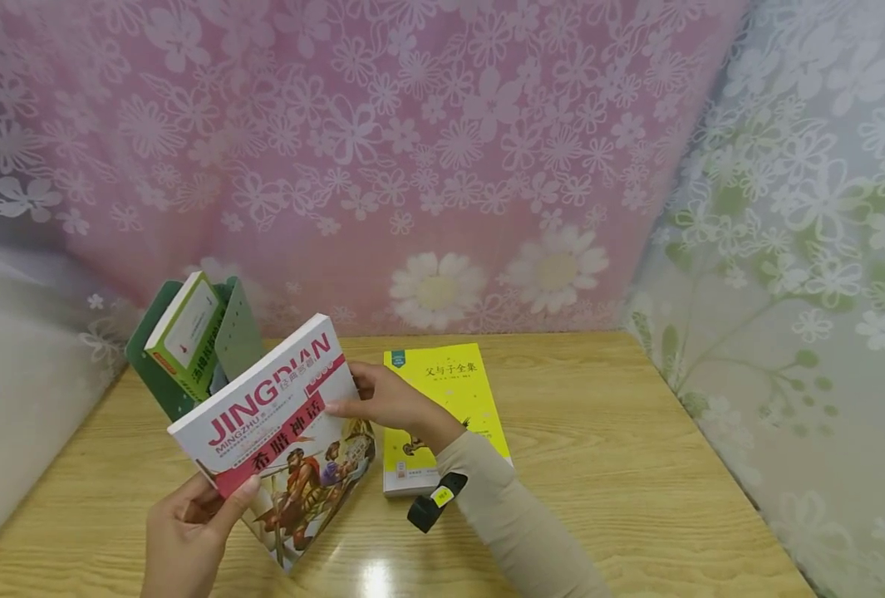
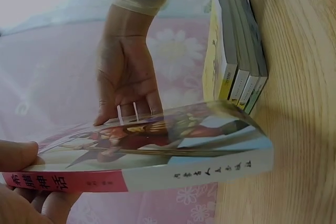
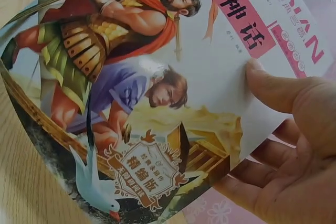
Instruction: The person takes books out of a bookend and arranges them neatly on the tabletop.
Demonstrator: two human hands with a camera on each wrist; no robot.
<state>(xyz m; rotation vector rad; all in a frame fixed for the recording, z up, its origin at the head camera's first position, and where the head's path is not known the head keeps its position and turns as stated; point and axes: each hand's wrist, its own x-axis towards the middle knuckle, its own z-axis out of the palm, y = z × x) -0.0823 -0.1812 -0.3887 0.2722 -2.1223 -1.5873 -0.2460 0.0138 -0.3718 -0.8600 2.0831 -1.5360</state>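
Both hands hold a white and pink paperback book [image 1: 292, 448] tilted above the table, its illustrated front cover facing up. My left hand [image 1: 191, 527] grips the spine side near the lower left, thumb on the cover and fingers beneath. On the opposite edge, my right hand [image 1: 397, 403] pinches the book, with the thumb on the cover and the fingers behind it, as the right wrist view shows on the cover [image 3: 131, 77]. In the left wrist view the book's spine [image 2: 157, 179] faces the camera.
A yellow book [image 1: 442, 390] tops a stack of several books [image 2: 239, 56] under the right forearm. Back left, a green bookend holder [image 1: 236, 332] contains an upright green and white book [image 1: 188, 324]. All stand on a wooden table [image 1: 599, 432] before a pink floral curtain [image 1: 412, 166].
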